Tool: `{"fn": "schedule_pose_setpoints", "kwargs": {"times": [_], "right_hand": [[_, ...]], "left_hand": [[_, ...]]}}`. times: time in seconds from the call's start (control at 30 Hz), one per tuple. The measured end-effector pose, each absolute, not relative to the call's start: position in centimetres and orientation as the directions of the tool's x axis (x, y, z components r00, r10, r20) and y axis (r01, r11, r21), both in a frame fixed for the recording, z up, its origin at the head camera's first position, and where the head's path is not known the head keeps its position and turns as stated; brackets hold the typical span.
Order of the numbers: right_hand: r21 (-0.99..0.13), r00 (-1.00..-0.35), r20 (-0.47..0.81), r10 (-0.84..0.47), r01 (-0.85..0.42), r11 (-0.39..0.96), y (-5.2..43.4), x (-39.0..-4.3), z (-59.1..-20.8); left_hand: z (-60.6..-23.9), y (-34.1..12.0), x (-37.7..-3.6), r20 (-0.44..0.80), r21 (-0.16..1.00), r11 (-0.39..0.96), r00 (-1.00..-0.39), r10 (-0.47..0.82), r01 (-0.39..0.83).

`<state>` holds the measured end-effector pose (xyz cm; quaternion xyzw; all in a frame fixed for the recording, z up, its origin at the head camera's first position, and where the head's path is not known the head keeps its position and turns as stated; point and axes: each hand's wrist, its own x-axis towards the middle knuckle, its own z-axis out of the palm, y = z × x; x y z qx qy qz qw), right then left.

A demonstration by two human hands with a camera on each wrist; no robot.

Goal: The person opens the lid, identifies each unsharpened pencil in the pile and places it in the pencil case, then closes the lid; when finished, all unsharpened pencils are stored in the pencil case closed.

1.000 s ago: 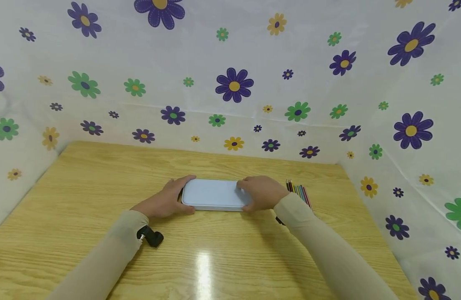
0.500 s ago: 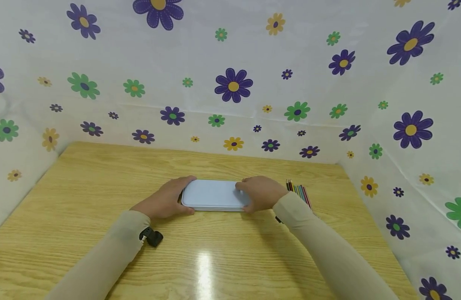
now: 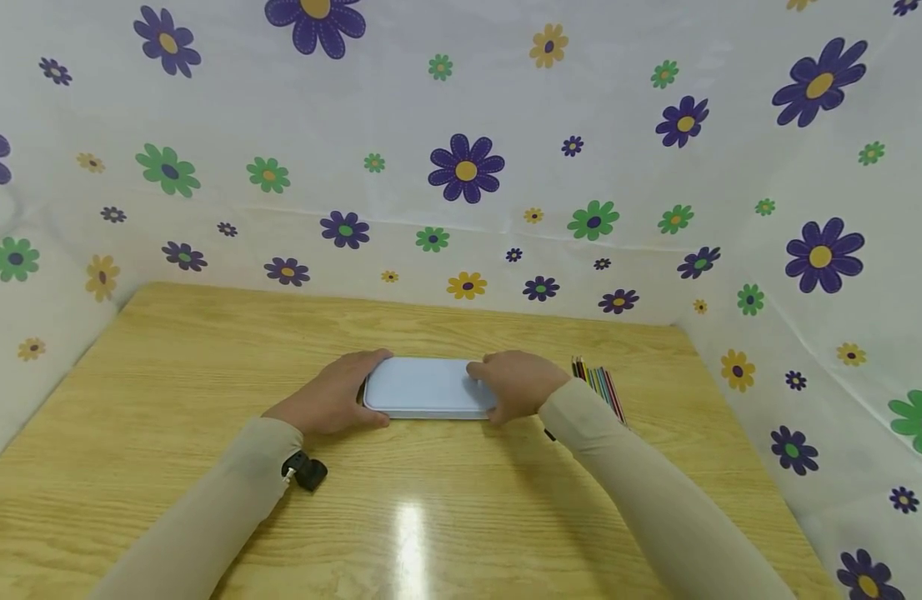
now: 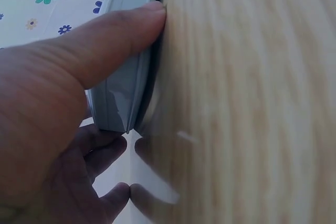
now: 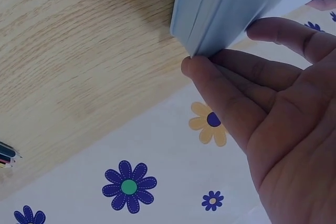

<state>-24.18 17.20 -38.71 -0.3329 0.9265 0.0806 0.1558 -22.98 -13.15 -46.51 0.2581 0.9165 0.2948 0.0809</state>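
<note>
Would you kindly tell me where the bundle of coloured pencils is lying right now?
In the head view, the bundle of coloured pencils lies on the wooden table, right of centre, just beyond the right hand gripping the pale blue rectangular case.

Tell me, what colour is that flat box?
Pale blue box, plain lid; the head view shows it best.

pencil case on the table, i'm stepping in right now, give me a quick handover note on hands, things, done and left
Left hand: grips the left end of the flat pale blue rectangular pencil case, thumb along its edge.
Right hand: grips the right end.
Case: lies flat and closed mid wooden table.
Bundle of coloured pencils: on the table right of the case, apart from it.
Done: both ends held.
Left: probably opening the lid; pencils not yet inside.
</note>
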Motion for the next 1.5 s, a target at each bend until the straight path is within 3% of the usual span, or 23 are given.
{"fn": "schedule_pose_setpoints", "kwargs": {"times": [0.4, 0.73, 1.17, 1.5], "right_hand": [[0.051, -0.734, -0.327, -0.595, -0.643, 0.764, 17.2, -24.5, -39.3], [0.077, -0.687, -0.316, -0.654, -0.706, 0.704, 17.5, -24.5, -39.5], [-0.039, -0.722, -0.335, -0.605, -0.631, 0.775, 19.0, -24.8, -39.1], [-0.147, -0.75, -0.247, -0.613, -0.596, 0.789, 21.1, -24.1, -40.5]], "left_hand": [[-46.7, -13.0, -23.5, -0.027, 0.565, 0.714, -0.856, 0.516, 0.413], [-46.7, -13.3, -23.6, -0.037, 0.588, 0.707, -0.86, 0.509, 0.393], [-47.0, -13.0, -23.6, -0.07, 0.656, 0.684, -0.876, 0.477, 0.32], [-47.3, -14.1, -23.1, -0.042, 0.643, 0.683, -0.875, 0.482, 0.346]]}}
